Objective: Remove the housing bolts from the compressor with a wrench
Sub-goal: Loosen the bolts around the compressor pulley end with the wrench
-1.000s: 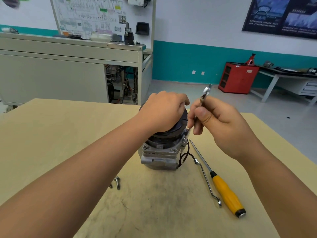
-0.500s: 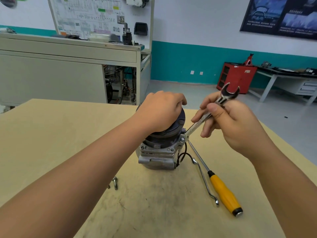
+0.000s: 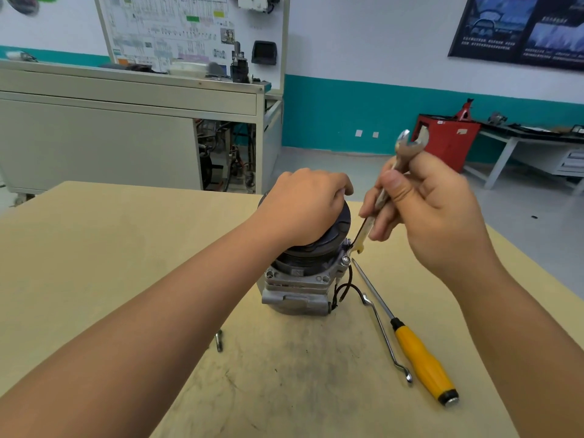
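Note:
A grey metal compressor (image 3: 297, 289) with a black pulley on top stands upright on the wooden table (image 3: 94, 248). My left hand (image 3: 303, 203) rests closed over the pulley. My right hand (image 3: 426, 213) grips a steel open-ended wrench (image 3: 407, 150) by its shaft. The wrench's upper jaw points up. Its lower end reaches a housing bolt (image 3: 346, 259) on the compressor's right flange. A loose bolt (image 3: 218, 340) lies on the table, left of the compressor and partly hidden by my left forearm.
A yellow-handled screwdriver (image 3: 420, 358) and a bent metal rod (image 3: 384, 336) lie on the table right of the compressor. Black wires (image 3: 343, 289) hang from the compressor's right side. A grey workbench (image 3: 126, 128) and a red cabinet (image 3: 445, 140) stand beyond the table.
My right hand swung the wrench from nearly edge-on to a flatter angle, then back up steeper, its lower end staying at the bolt. My left hand stayed on the pulley.

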Demonstrator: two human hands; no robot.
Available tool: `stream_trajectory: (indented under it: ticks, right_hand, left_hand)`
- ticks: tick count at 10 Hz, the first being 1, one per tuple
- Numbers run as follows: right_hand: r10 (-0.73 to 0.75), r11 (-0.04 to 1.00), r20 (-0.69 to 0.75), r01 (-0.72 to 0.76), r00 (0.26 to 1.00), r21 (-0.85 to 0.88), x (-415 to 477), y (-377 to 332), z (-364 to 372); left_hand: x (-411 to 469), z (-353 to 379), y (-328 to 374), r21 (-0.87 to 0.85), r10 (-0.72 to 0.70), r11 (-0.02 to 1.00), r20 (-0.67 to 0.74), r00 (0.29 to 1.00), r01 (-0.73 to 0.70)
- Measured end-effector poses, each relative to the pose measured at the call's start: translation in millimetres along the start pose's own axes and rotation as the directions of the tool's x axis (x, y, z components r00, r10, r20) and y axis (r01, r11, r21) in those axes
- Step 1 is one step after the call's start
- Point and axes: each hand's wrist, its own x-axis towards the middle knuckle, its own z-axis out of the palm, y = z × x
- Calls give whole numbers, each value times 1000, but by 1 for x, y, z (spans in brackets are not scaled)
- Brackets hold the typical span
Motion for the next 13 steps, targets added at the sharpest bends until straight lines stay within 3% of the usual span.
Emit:
stream_trajectory:
  ticks: [9, 12, 13]
  right_hand:
    - [101, 977, 3, -99, 995, 188, -12, 12, -8]
    - [83, 997, 8, -83, 996, -5, -9, 11, -1]
    - [62, 986, 28, -56, 998, -160, -5, 8, 1]
  left_hand:
    - [2, 1, 0, 12, -9, 1000, 33, 999, 8]
    - [1, 0, 1, 10, -10, 1000, 31, 999, 10]
    - [-1, 0, 0, 14, 11, 1000, 9, 1000, -11]
